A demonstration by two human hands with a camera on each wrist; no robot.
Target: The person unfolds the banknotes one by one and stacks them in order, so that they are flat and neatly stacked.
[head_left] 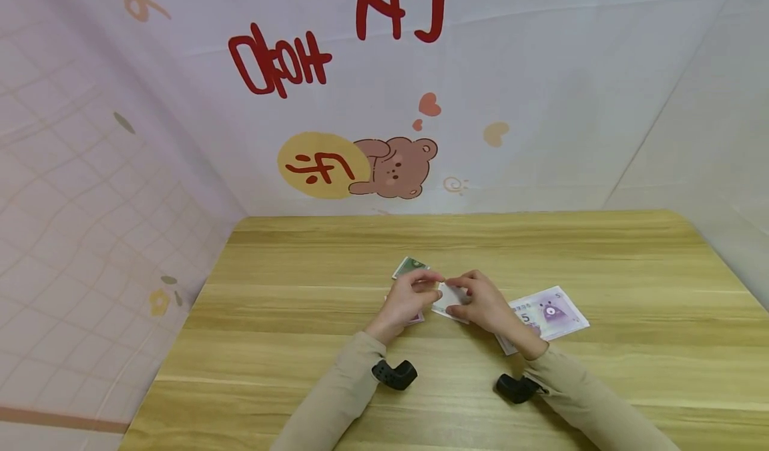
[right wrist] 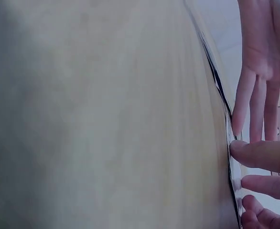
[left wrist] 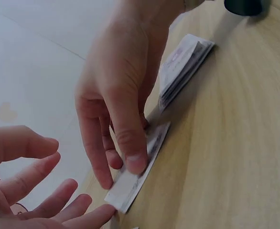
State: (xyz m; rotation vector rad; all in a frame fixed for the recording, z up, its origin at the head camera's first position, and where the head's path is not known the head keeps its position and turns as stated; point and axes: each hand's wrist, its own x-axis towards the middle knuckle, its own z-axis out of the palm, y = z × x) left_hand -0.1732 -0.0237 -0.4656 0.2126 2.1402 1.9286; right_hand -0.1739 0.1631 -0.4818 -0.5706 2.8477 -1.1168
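On the table, a pale banknote (head_left: 447,297) with faint print along its edge lies between the two hands. My right hand (head_left: 485,304) pinches it across its width, thumb on the near long edge and fingertips on the far one, as the left wrist view shows. My left hand (head_left: 411,297) is at the note's left end with loosely bent fingers, one fingertip right at its corner (left wrist: 115,206). Behind the left hand lies a green banknote (head_left: 411,265). A pinkish banknote (head_left: 416,319) is mostly hidden under that hand.
A small stack of purple banknotes (head_left: 554,312) marked 5 lies to the right, partly beneath the right forearm. Black wrist devices (head_left: 395,375) are strapped on both sleeves. The wooden table (head_left: 300,257) ends at a printed cloth wall (head_left: 541,104).
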